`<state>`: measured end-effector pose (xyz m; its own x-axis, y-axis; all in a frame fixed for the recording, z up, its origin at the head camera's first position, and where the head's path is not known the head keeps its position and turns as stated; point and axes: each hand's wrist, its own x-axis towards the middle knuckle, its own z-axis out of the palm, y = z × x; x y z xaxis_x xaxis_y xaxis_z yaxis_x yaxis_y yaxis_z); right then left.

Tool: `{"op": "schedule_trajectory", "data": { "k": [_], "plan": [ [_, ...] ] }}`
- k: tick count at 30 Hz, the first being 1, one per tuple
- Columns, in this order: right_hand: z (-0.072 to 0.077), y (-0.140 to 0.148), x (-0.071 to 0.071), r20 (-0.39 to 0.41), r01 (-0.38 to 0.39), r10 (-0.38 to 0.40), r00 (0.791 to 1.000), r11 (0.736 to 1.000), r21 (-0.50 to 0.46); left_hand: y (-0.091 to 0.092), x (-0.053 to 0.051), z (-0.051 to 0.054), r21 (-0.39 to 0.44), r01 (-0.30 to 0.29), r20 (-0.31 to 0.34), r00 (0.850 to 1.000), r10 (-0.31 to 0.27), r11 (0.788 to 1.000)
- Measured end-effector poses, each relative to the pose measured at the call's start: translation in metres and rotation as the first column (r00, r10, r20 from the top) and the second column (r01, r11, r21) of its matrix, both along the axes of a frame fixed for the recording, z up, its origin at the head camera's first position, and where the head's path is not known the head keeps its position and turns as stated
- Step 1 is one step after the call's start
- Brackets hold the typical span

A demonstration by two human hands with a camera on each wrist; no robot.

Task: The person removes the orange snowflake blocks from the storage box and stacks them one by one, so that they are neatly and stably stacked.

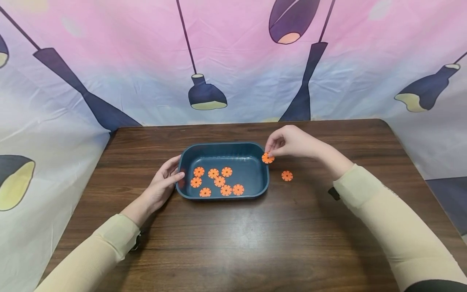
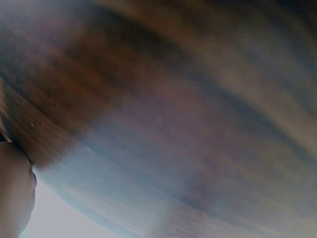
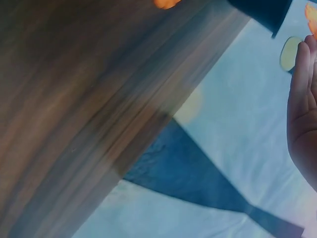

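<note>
eight orange discs (image 1: 219,181) lie inside the blue tray (image 1: 251,168), mostly toward its left and near side. two are outside: one held disc (image 1: 268,158) at the tray's far right corner, and one loose disc (image 1: 287,176) on the table (image 1: 219,247), just right of the tray. so most of the gathering seems done, with these two left. the right hand (image 1: 295,142) pinches its disc between thumb and fingertips; whether that disc touches the rim, i cannot tell. the left hand (image 1: 160,184) grips the tray's left end, thumb at the rim. the tray's right and far floor offers open room. the table's far edge runs behind the tray, a printed cloth (image 1: 240,44) beyond; wood stretches widely on the near side.
</note>
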<state>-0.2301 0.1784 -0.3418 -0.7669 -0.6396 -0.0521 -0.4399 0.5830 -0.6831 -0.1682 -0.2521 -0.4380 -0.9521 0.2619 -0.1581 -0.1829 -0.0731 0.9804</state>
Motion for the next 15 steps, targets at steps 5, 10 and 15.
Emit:
{"op": "schedule_trajectory", "data": {
  "k": [5,10,15],
  "plan": [
    [-0.008,0.018,0.002,0.027,0.049,-0.049,0.998,0.999,0.007,-0.001,0.000,0.001,0.003,-0.002,0.007,1.000,0.002,1.000],
    [-0.019,0.029,0.005,0.069,0.079,-0.078,0.995,0.997,-0.009,-0.001,0.001,0.001,-0.003,-0.003,0.007,1.000,0.003,1.000],
    [-0.034,0.038,0.008,0.097,0.087,-0.085,0.992,0.996,-0.018,0.000,0.000,0.001,-0.006,0.001,0.006,1.000,-0.001,1.000]
  ]
}}
